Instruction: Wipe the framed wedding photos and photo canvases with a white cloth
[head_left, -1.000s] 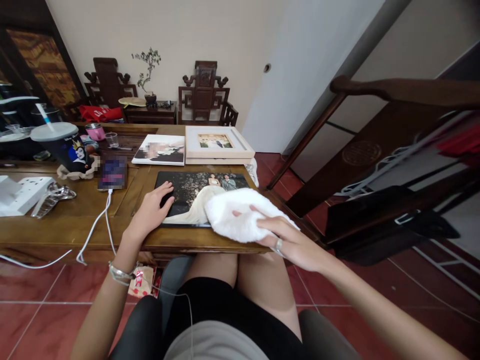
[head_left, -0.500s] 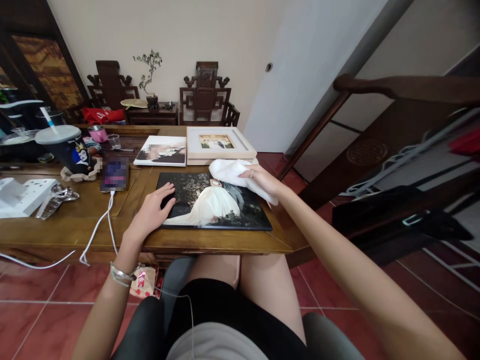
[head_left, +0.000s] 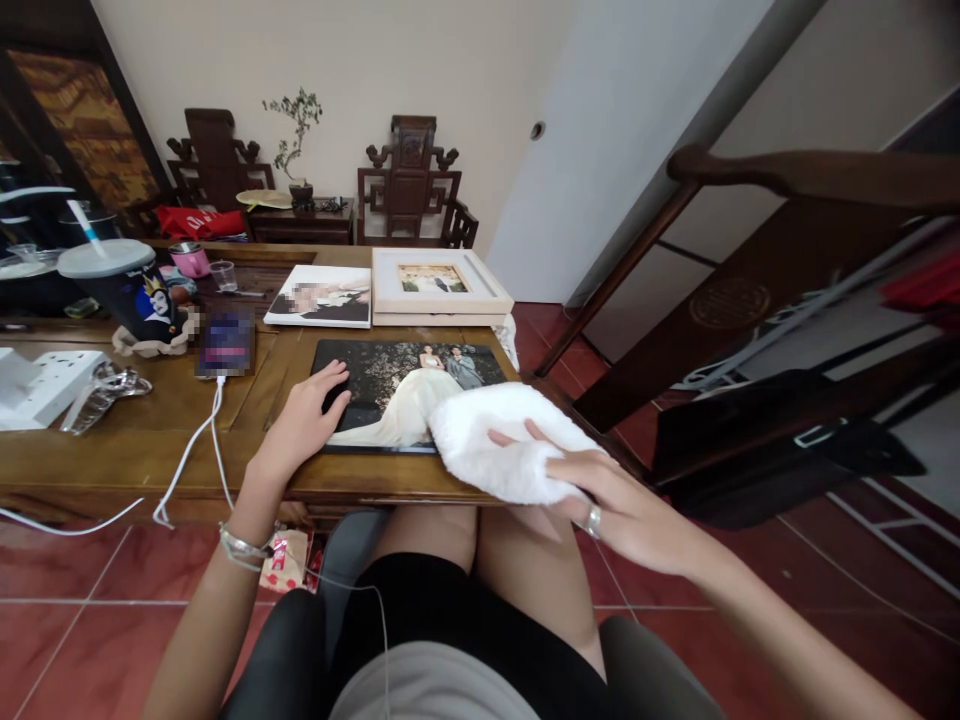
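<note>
A dark wedding photo panel [head_left: 382, 390] lies flat along the front of the wooden table [head_left: 337, 482]. My left hand [head_left: 304, 420] rests on its left edge, fingers stretched out. In my right hand [head_left: 600, 495] is a fluffy white cloth [head_left: 502, 440], bunched under and between the fingers. The cloth covers the panel's lower right corner and hangs a little past the table's front edge. Behind the panel lie a smaller white photo panel [head_left: 322, 297] and a pale framed photo in a box-like frame [head_left: 442, 287].
To the left stand a lidded dark cup [head_left: 131, 290] with a straw, a phone [head_left: 223, 342] on a white charging cable [head_left: 196, 448], and a white power strip [head_left: 56, 380]. A pink mug [head_left: 191, 260] sits farther back. A dark wooden chair [head_left: 720, 300] is at the right.
My right hand has drawn the white cloth from the panel's upper right edge down toward me, to its lower right corner. My left hand has stayed in place on the panel.
</note>
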